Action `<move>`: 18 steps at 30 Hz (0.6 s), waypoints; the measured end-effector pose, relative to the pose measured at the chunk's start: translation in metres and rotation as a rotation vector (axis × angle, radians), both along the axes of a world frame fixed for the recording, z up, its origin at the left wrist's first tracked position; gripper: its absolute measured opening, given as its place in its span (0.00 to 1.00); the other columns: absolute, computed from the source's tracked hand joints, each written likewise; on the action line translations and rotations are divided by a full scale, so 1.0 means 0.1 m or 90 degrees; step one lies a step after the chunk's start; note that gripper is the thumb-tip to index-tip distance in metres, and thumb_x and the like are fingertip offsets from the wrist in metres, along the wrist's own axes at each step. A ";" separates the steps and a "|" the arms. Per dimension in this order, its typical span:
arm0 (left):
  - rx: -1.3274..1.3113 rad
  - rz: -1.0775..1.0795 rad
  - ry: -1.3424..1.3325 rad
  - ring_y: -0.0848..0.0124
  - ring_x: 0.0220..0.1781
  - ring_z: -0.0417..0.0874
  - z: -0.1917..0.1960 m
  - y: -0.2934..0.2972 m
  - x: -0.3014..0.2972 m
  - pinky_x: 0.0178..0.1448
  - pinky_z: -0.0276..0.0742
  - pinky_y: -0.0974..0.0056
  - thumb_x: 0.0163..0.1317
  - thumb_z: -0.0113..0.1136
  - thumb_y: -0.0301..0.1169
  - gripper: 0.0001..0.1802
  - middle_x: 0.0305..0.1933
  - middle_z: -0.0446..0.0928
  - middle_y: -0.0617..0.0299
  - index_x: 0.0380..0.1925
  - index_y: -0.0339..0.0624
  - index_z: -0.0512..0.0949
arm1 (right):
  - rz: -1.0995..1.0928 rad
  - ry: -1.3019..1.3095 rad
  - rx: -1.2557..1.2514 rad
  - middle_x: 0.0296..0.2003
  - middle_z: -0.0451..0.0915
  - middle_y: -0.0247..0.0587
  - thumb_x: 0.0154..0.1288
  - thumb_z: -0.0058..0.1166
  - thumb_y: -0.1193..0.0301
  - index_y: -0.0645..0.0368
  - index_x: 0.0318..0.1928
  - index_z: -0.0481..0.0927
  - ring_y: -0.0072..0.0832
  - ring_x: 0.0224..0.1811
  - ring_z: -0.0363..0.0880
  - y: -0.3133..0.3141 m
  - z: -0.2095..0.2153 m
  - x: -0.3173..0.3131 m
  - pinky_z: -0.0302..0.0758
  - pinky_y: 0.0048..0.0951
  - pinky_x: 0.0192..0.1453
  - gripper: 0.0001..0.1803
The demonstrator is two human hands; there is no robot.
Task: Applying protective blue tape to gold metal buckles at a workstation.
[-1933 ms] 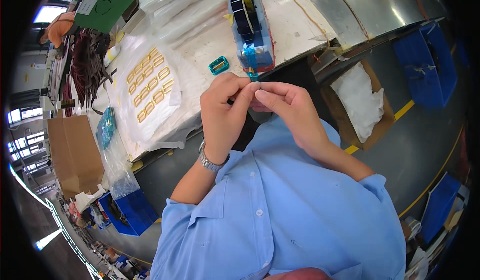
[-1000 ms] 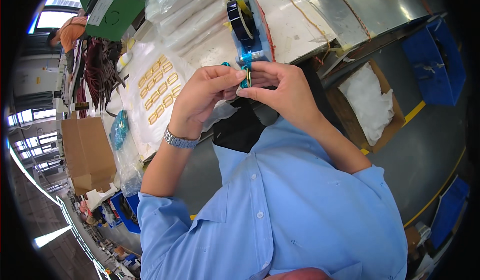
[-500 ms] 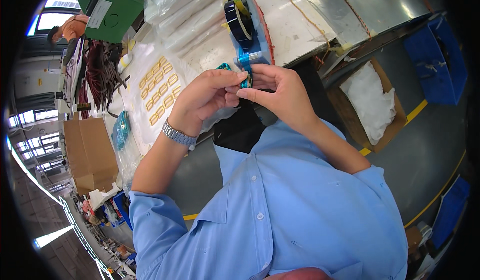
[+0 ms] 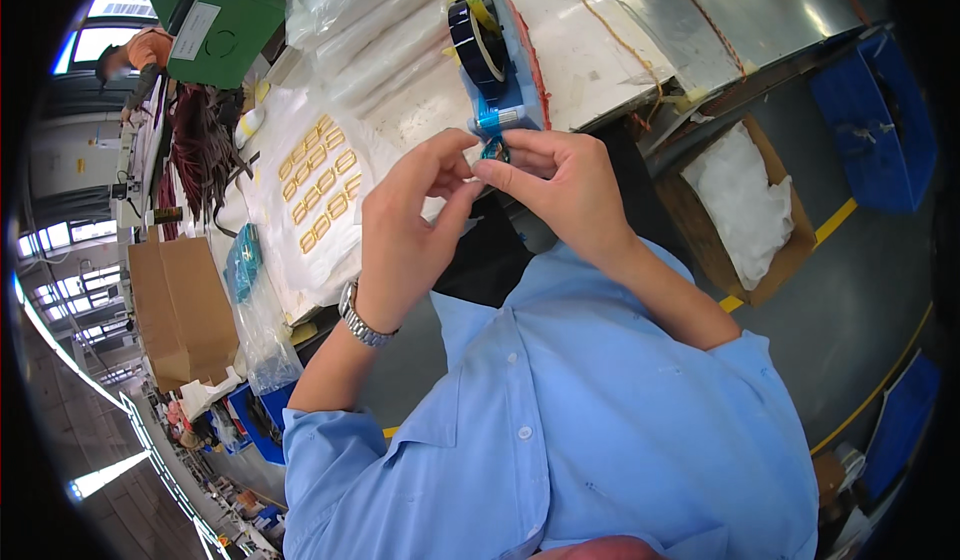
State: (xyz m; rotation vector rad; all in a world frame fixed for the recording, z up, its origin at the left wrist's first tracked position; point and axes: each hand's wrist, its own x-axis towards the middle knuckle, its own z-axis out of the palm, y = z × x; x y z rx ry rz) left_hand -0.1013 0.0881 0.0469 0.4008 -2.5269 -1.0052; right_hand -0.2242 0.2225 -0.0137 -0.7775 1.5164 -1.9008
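Note:
Between the thumb and fingers of my right hand (image 4: pixel 565 185) is a small piece wrapped in shiny teal film (image 4: pixel 494 151); what lies inside cannot be made out. My left hand (image 4: pixel 405 225), a metal watch (image 4: pixel 362 317) on its wrist, is close beside it, thumb and index finger apart with a gap between them. Just beyond my hands stands a blue tape dispenser (image 4: pixel 518 85), a strip of blue tape (image 4: pixel 492 120) at its near end. It carries a dark blue tape roll (image 4: pixel 478 52) and a yellow one (image 4: pixel 481 6).
Rows of gold oblong rings (image 4: pixel 318 182) lie on a white sheet, left on the table. Clear plastic bags (image 4: pixel 350 25) lie behind. A green machine (image 4: pixel 215 25) stands far left, near another person (image 4: pixel 148 52). A carton with white plastic (image 4: pixel 735 205) sits right, before a blue bin (image 4: pixel 875 125).
My left hand has loosened its pinch on the teal piece and turned, thumb and index finger parting. The right hand has stayed nearly still. The distant person has shifted slightly.

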 end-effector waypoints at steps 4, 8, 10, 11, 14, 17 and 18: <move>-0.193 -0.062 0.081 0.58 0.38 0.89 -0.19 0.10 -0.07 0.42 0.85 0.59 0.59 0.75 0.21 0.22 0.41 0.86 0.53 0.54 0.40 0.83 | 0.013 -0.080 -0.045 0.35 0.93 0.39 0.72 0.71 0.70 0.71 0.50 0.89 0.15 0.40 0.89 0.00 0.05 0.01 0.82 0.20 0.42 0.15; -0.215 -0.038 0.090 0.56 0.37 0.89 -0.37 0.12 -0.07 0.42 0.85 0.58 0.59 0.74 0.22 0.21 0.39 0.86 0.53 0.54 0.40 0.83 | -0.003 -0.050 0.018 0.35 0.92 0.39 0.72 0.70 0.70 0.71 0.49 0.90 0.13 0.39 0.86 0.05 -0.14 0.00 0.80 0.19 0.42 0.15; -0.102 -0.057 0.004 0.54 0.37 0.90 -0.56 0.13 -0.04 0.41 0.85 0.56 0.60 0.73 0.23 0.20 0.38 0.87 0.51 0.53 0.40 0.83 | 0.011 -0.075 0.069 0.34 0.92 0.38 0.72 0.70 0.70 0.71 0.49 0.90 0.13 0.39 0.86 0.13 -0.43 0.08 0.80 0.19 0.42 0.15; -0.054 -0.060 -0.006 0.53 0.39 0.90 -0.62 0.17 0.00 0.42 0.86 0.56 0.61 0.73 0.22 0.19 0.39 0.87 0.50 0.53 0.39 0.84 | 0.016 -0.105 0.118 0.33 0.92 0.38 0.73 0.70 0.69 0.71 0.48 0.90 0.13 0.39 0.85 0.15 -0.53 0.10 0.80 0.19 0.43 0.15; 0.060 -0.024 -0.003 0.62 0.38 0.93 -0.63 0.24 0.16 0.44 0.87 0.63 0.63 0.72 0.21 0.19 0.39 0.89 0.53 0.55 0.38 0.85 | 0.027 -0.085 0.105 0.37 0.92 0.41 0.77 0.66 0.68 0.71 0.53 0.88 0.15 0.39 0.87 0.30 -0.34 0.12 0.81 0.20 0.45 0.16; 0.212 0.004 -0.002 0.72 0.41 0.95 -0.61 0.27 0.33 0.47 0.89 0.69 0.68 0.71 0.20 0.18 0.41 0.91 0.56 0.57 0.34 0.84 | 0.042 0.001 0.114 0.40 0.92 0.44 0.80 0.61 0.69 0.70 0.59 0.85 0.21 0.40 0.89 0.44 -0.31 0.17 0.82 0.24 0.45 0.17; 0.307 0.003 0.006 0.71 0.42 0.94 -0.61 0.26 0.36 0.48 0.89 0.69 0.68 0.70 0.19 0.18 0.42 0.91 0.56 0.58 0.33 0.84 | 0.088 0.062 0.125 0.42 0.92 0.43 0.80 0.60 0.70 0.70 0.58 0.86 0.20 0.42 0.89 0.45 -0.27 0.12 0.83 0.24 0.48 0.16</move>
